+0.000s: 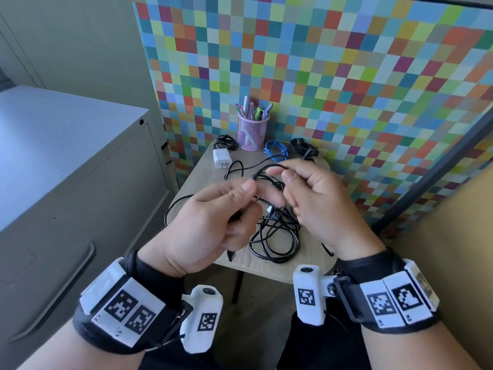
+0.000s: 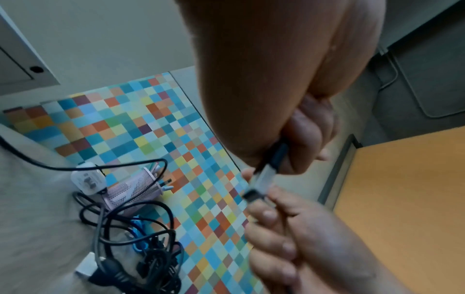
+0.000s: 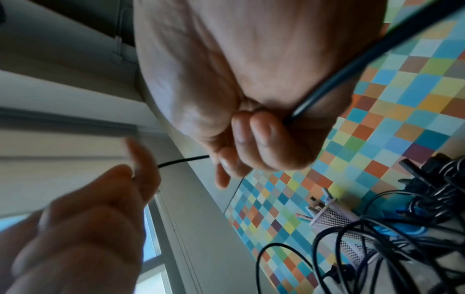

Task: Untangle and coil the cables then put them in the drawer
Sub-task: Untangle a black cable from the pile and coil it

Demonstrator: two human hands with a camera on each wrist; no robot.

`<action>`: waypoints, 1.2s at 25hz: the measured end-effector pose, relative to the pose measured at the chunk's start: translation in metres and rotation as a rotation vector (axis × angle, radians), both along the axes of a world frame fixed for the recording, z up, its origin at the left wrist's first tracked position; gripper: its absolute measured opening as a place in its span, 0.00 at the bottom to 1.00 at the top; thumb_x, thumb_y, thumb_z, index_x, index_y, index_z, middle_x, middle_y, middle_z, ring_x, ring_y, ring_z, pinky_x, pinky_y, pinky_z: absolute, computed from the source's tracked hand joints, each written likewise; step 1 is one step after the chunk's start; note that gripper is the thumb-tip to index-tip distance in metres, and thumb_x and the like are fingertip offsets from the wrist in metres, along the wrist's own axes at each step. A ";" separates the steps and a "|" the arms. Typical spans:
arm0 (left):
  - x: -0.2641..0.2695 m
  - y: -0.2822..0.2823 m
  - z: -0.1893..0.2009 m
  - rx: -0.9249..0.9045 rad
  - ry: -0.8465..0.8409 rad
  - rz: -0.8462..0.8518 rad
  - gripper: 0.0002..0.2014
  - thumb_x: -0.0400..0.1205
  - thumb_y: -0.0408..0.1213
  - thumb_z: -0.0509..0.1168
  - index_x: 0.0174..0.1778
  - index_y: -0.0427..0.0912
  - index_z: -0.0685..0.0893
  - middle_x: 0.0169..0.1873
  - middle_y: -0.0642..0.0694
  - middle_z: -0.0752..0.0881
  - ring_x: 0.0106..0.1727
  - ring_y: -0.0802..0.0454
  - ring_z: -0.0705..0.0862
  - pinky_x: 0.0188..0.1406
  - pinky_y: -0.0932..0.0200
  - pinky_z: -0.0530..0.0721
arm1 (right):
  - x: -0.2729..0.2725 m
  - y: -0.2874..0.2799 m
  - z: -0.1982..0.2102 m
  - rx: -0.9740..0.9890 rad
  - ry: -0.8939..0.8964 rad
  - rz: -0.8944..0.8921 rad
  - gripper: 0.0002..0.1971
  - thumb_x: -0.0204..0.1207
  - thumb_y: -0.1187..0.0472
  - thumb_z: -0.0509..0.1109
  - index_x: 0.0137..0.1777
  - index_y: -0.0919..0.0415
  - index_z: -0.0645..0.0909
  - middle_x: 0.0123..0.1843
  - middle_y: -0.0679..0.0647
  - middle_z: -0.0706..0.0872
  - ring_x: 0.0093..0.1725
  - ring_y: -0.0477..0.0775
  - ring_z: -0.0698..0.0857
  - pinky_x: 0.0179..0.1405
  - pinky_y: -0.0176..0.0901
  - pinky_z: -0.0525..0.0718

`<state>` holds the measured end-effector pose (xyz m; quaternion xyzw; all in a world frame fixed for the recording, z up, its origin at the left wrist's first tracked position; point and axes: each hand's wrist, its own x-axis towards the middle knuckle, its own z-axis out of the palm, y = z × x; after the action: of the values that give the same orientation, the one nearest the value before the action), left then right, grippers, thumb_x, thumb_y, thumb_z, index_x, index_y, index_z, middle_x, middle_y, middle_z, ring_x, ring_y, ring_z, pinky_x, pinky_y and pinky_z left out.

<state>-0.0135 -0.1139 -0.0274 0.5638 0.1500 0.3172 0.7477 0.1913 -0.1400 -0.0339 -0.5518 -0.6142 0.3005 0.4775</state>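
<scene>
Both hands raised above the table [image 1: 266, 265]: left hand [image 1: 210, 222] pinches a black cable [image 1: 272, 231]; right hand [image 1: 320, 206], fingers curled, apparently grips it too.

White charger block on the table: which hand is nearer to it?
Left. The left hand is just in front of the charger; the right hand is farther right.

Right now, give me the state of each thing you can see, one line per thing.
Left hand: pinches the thin black cable.
Right hand: grips the same cable.
Thin black cable: tangled, partly lifted.
Blue cable: bundled, on table.
White charger plug: lying flat.
Pink mesh pen cup: upright, holding pens.
Grey cabinet drawer: closed.
</scene>
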 end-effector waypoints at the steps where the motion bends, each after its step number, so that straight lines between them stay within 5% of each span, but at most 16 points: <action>1: 0.002 0.000 0.003 -0.036 -0.068 0.049 0.18 0.88 0.44 0.58 0.59 0.42 0.91 0.21 0.49 0.64 0.20 0.56 0.55 0.20 0.64 0.54 | -0.002 -0.001 -0.002 -0.046 -0.103 0.029 0.13 0.93 0.57 0.61 0.61 0.43 0.88 0.28 0.47 0.73 0.28 0.45 0.71 0.29 0.37 0.73; 3: 0.005 0.003 0.008 -0.052 -0.169 0.209 0.19 0.90 0.41 0.56 0.69 0.40 0.86 0.23 0.47 0.73 0.19 0.56 0.59 0.19 0.65 0.56 | -0.013 -0.006 -0.011 -0.164 -0.267 0.122 0.13 0.93 0.55 0.60 0.63 0.39 0.85 0.27 0.43 0.78 0.27 0.40 0.74 0.32 0.35 0.74; 5: 0.007 0.007 0.010 -0.037 -0.192 0.340 0.19 0.92 0.39 0.53 0.73 0.38 0.82 0.36 0.43 0.88 0.21 0.53 0.72 0.17 0.64 0.68 | -0.026 -0.014 -0.018 -0.222 -0.393 0.222 0.12 0.92 0.53 0.61 0.56 0.34 0.84 0.27 0.39 0.79 0.27 0.41 0.75 0.31 0.37 0.72; 7: 0.008 0.008 0.007 0.010 -0.126 0.370 0.18 0.94 0.39 0.52 0.74 0.39 0.80 0.56 0.41 0.92 0.42 0.46 0.91 0.38 0.52 0.90 | -0.036 -0.019 -0.017 -0.226 -0.445 0.283 0.12 0.91 0.52 0.64 0.47 0.41 0.85 0.27 0.43 0.77 0.28 0.44 0.74 0.32 0.43 0.71; 9: 0.007 0.008 -0.003 0.147 0.046 0.373 0.17 0.94 0.42 0.53 0.73 0.42 0.81 0.64 0.44 0.91 0.64 0.45 0.90 0.65 0.40 0.87 | -0.037 -0.021 -0.009 -0.236 -0.479 0.296 0.13 0.89 0.51 0.67 0.43 0.47 0.87 0.27 0.44 0.80 0.30 0.43 0.77 0.34 0.43 0.74; 11: 0.007 0.006 -0.011 0.324 0.253 0.345 0.17 0.93 0.43 0.54 0.73 0.44 0.81 0.64 0.50 0.91 0.69 0.52 0.88 0.73 0.43 0.82 | -0.033 -0.022 0.001 -0.227 -0.502 0.293 0.10 0.87 0.52 0.70 0.47 0.49 0.91 0.32 0.38 0.84 0.34 0.39 0.82 0.38 0.42 0.79; 14: 0.006 0.003 -0.012 0.563 0.506 0.283 0.15 0.94 0.38 0.54 0.69 0.47 0.85 0.56 0.52 0.92 0.58 0.52 0.91 0.62 0.47 0.88 | -0.025 -0.026 0.011 -0.160 -0.469 0.297 0.07 0.85 0.56 0.73 0.52 0.47 0.93 0.45 0.36 0.90 0.46 0.40 0.89 0.49 0.46 0.86; 16: 0.005 0.003 -0.007 0.566 0.585 0.216 0.15 0.95 0.39 0.53 0.65 0.49 0.86 0.48 0.47 0.93 0.44 0.45 0.93 0.43 0.46 0.92 | -0.022 -0.030 0.015 -0.146 -0.464 0.309 0.09 0.85 0.58 0.72 0.45 0.48 0.92 0.38 0.38 0.88 0.37 0.46 0.87 0.43 0.49 0.86; 18: 0.003 0.004 -0.003 0.558 0.673 0.153 0.15 0.95 0.41 0.52 0.59 0.48 0.85 0.39 0.44 0.92 0.30 0.48 0.91 0.28 0.54 0.86 | -0.019 -0.033 0.017 -0.125 -0.441 0.295 0.12 0.86 0.57 0.72 0.39 0.50 0.90 0.30 0.41 0.84 0.28 0.50 0.81 0.34 0.47 0.81; 20: -0.001 0.005 -0.003 0.554 0.751 0.102 0.16 0.95 0.42 0.52 0.48 0.46 0.83 0.28 0.45 0.88 0.20 0.54 0.79 0.24 0.59 0.77 | -0.014 -0.034 0.019 -0.082 -0.397 0.238 0.11 0.85 0.56 0.74 0.39 0.48 0.90 0.29 0.45 0.86 0.31 0.49 0.85 0.36 0.52 0.85; 23: -0.005 0.005 -0.008 0.350 0.634 -0.004 0.22 0.95 0.44 0.52 0.44 0.40 0.86 0.20 0.48 0.70 0.20 0.54 0.64 0.21 0.63 0.65 | -0.007 -0.033 0.020 -0.050 -0.345 0.224 0.10 0.84 0.53 0.74 0.40 0.47 0.91 0.38 0.50 0.93 0.42 0.53 0.92 0.45 0.61 0.89; 27: -0.008 0.008 -0.012 0.227 0.482 -0.051 0.26 0.91 0.48 0.51 0.44 0.32 0.86 0.22 0.47 0.61 0.22 0.51 0.55 0.22 0.57 0.56 | 0.001 -0.028 0.021 0.026 -0.261 0.166 0.08 0.82 0.59 0.78 0.41 0.49 0.92 0.39 0.43 0.93 0.43 0.48 0.92 0.43 0.42 0.88; 30: -0.010 0.012 -0.016 0.180 0.440 -0.030 0.23 0.88 0.47 0.53 0.38 0.38 0.88 0.21 0.47 0.61 0.23 0.49 0.54 0.25 0.51 0.52 | 0.004 -0.025 0.021 0.110 -0.251 0.098 0.05 0.80 0.60 0.79 0.43 0.53 0.92 0.37 0.46 0.93 0.37 0.49 0.90 0.37 0.46 0.87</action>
<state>-0.0234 -0.1024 -0.0429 0.6858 0.2721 0.1873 0.6485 0.1955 -0.1653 -0.0124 -0.5273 -0.7110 0.2180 0.4110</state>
